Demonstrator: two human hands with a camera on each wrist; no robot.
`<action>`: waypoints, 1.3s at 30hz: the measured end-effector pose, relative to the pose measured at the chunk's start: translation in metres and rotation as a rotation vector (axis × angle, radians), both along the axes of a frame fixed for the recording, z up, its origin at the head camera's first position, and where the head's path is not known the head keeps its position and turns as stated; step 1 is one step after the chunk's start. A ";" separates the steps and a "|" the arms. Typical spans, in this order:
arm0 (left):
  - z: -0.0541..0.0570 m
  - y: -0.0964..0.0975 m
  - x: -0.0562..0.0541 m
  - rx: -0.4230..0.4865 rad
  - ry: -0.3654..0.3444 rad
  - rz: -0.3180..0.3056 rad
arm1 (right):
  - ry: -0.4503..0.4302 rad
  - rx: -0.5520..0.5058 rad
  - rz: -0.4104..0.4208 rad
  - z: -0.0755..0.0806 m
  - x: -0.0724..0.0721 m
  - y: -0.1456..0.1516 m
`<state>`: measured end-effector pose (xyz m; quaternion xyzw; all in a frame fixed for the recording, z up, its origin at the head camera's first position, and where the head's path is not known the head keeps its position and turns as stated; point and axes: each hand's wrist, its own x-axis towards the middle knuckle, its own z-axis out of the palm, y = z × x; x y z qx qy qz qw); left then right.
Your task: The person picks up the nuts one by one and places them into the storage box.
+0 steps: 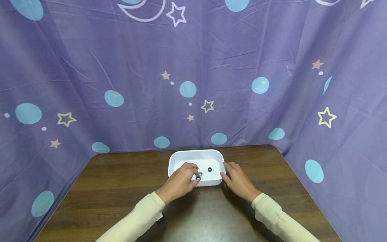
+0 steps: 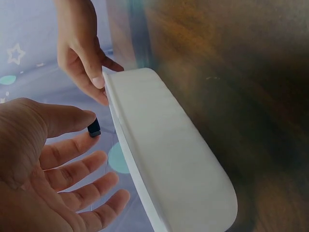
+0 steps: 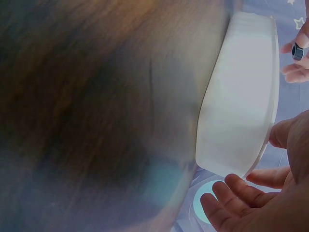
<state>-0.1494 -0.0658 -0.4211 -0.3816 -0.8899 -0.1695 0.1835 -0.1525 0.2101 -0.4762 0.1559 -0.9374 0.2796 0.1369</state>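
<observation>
Thumb and index finger of my left hand (image 1: 180,180) pinch a small dark hex nut (image 1: 198,178) just over the near rim of a white tray (image 1: 209,183). The other left fingers are spread loosely, as the left wrist view shows. In the right wrist view the nut (image 3: 298,51) shows its hole. Two more small nuts lie on the tray floor: a dark nut (image 1: 210,169) and a lighter, silvery nut (image 1: 200,174) near the left fingertips. At the tray's right end, my right hand (image 1: 239,180) touches the rim and side with thumb and index finger, its other fingers loosely extended.
The tray stands near the back of a brown wooden table (image 1: 121,181). A purple curtain (image 1: 139,111) with stars and blue dots hangs behind the table and along both sides.
</observation>
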 end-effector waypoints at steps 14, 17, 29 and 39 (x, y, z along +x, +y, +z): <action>-0.001 0.002 -0.019 -0.003 -0.050 0.028 | 0.006 0.005 -0.001 -0.003 -0.001 0.001; -0.002 0.002 -0.024 -0.009 -0.058 0.037 | 0.003 0.005 -0.002 -0.002 -0.001 0.001; -0.016 0.000 -0.052 0.009 -0.041 -0.009 | -0.002 0.007 -0.005 -0.001 -0.001 0.000; -0.032 0.004 -0.078 -0.017 -0.002 0.017 | -0.018 0.005 -0.008 0.000 -0.001 0.000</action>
